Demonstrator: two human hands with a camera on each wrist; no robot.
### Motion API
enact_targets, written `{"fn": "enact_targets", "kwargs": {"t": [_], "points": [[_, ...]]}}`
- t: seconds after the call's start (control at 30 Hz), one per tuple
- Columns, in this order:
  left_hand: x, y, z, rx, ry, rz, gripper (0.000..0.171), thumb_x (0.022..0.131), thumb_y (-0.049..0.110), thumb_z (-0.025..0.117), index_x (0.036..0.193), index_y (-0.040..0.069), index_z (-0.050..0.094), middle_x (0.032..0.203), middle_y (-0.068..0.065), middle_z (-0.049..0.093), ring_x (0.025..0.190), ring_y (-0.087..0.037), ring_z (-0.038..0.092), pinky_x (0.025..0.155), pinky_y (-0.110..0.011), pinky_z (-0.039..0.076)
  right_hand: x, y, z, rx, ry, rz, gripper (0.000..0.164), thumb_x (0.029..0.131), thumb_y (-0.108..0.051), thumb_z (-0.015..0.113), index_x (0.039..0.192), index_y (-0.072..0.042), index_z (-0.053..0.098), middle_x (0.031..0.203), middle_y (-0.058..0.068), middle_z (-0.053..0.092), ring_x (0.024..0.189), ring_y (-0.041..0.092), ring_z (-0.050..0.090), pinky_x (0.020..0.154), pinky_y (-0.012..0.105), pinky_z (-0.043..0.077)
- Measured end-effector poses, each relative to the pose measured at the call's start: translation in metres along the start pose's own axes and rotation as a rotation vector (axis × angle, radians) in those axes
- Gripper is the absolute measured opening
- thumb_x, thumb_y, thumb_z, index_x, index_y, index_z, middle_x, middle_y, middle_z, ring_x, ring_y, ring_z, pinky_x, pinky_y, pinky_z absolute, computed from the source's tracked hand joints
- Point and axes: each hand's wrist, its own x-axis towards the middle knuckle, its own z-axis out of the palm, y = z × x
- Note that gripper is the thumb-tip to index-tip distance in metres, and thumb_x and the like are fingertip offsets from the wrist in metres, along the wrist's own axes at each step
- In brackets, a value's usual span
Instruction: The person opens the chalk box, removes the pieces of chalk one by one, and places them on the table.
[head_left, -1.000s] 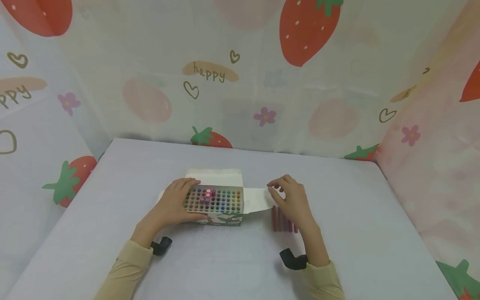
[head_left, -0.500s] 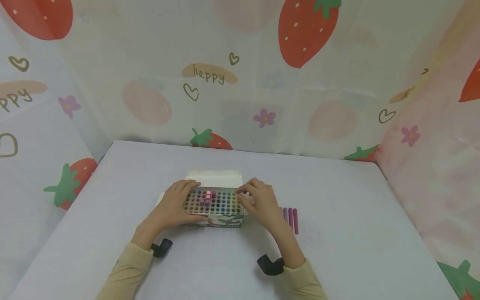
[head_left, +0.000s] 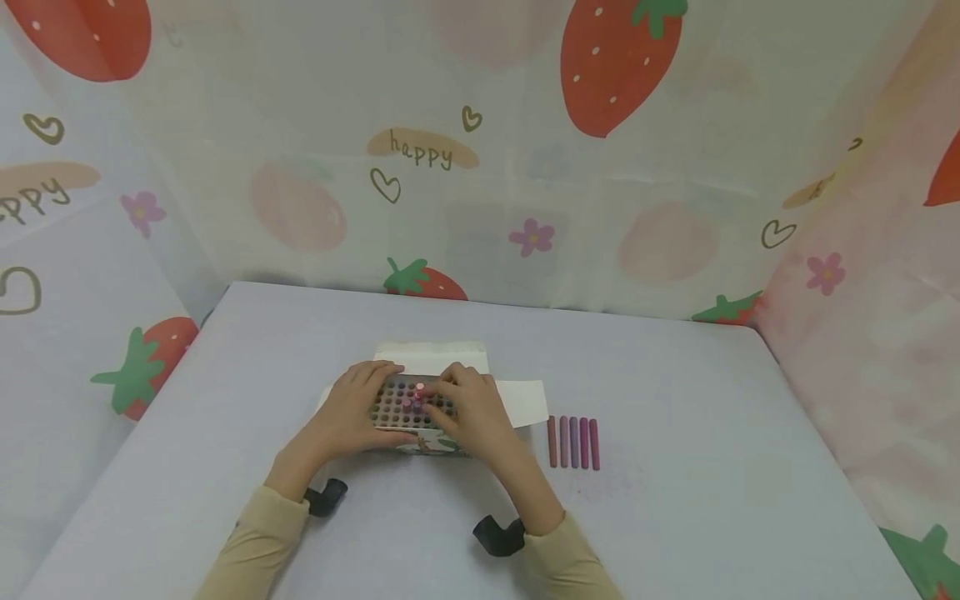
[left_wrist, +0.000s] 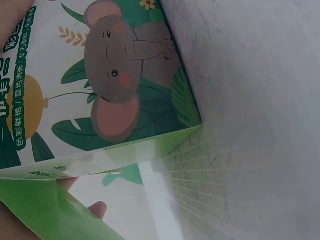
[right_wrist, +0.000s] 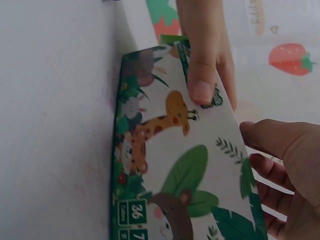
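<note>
A white printed cardboard box (head_left: 435, 444) stands with its lid flaps folded back, several coloured chalk-like sticks (head_left: 420, 389) poking up from its holed tray (head_left: 388, 408). My left hand (head_left: 345, 415) grips the box's left end, thumb along the front and fingers at the back; the right wrist view shows that thumb on the giraffe print. Over the tray's right half, my right hand (head_left: 474, 412) has its thumb and index fingertips at the raised pink sticks. Whether they pinch one is hidden. In the right wrist view its fingertips pass behind the box's top edge.
Several reddish and purple sticks (head_left: 573, 442) lie in a row on the white table (head_left: 697, 467), right of the box. A white flap (head_left: 525, 402) sticks out to the box's right, another flap (head_left: 427, 358) behind it. A strawberry-printed curtain (head_left: 315, 100) closes the back.
My right hand has moved left, from above the right flap and the row of sticks to the raised pink sticks in the tray. The left hand stays on the box.
</note>
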Motion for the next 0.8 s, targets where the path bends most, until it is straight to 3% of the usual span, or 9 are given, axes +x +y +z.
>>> {"fn": "enact_targets", "kwargs": {"t": [0.33, 0.8], "points": [[-0.001, 0.001, -0.002, -0.006, 0.008, 0.007, 0.102, 0.060, 0.073, 0.068, 0.136, 0.012, 0.039, 0.134, -0.010, 0.043, 0.126, -0.029, 0.036, 0.106, -0.050, 0.029, 0.007, -0.012, 0.013, -0.053, -0.056, 0.066, 0.017, 0.084, -0.032, 0.068, 0.098, -0.023, 0.072, 0.096, -0.005, 0.056, 0.085, 0.012, 0.051, 0.078, 0.035, 0.043], [-0.001, 0.000, 0.000, -0.015, 0.009, -0.001, 0.102, 0.059, 0.073, 0.069, 0.136, 0.014, 0.039, 0.135, -0.009, 0.042, 0.127, -0.028, 0.035, 0.106, -0.051, 0.028, 0.008, -0.016, 0.022, -0.102, 0.016, 0.080, 0.012, 0.085, -0.034, 0.067, 0.092, -0.024, 0.069, 0.093, -0.005, 0.056, 0.082, 0.012, 0.051, 0.072, 0.031, 0.042]]}}
